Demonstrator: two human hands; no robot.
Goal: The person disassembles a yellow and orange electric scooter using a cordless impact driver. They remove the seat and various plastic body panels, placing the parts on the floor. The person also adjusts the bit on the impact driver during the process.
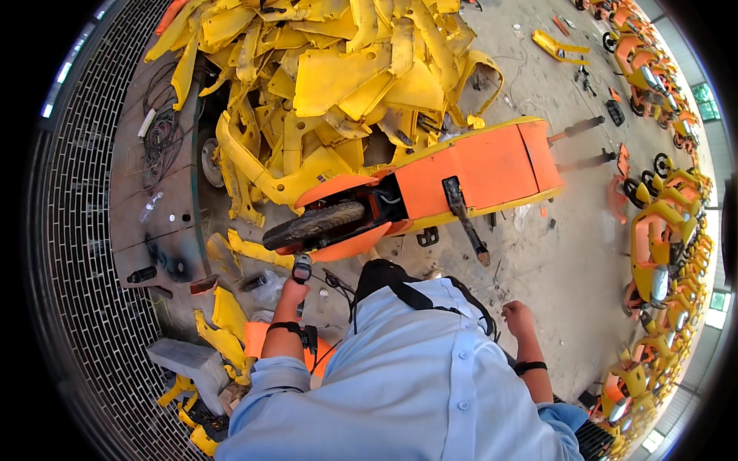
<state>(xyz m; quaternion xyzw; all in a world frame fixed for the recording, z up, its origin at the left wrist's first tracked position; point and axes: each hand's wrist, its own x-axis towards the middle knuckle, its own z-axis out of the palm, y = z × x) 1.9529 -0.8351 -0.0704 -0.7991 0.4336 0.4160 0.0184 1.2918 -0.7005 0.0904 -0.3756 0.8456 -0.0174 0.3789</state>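
My left hand point(295, 292) is closed around a grey-and-black power tool point(302, 267), seen from its rounded end. The tool is close to the black tyre point(319, 225) of an orange-and-yellow electric bike body point(480, 169), which stretches across in front of me. A dark metal arm point(460, 215) sticks out from its near side, and a black pedal point(428, 236) shows below. My right hand point(519, 316) hangs to the right of my body, apart from the bike, its fingers loosely bent with nothing visible in them. Black straps circle both forearms.
A large heap of yellow body panels point(346, 77) rises behind the bike. On the left is a worn metal bench point(150, 207) with coiled cable point(163, 131). More yellow-and-orange bikes point(657, 238) line the right side. Loose panels point(223, 323) lie by my left arm, and small debris dots the floor.
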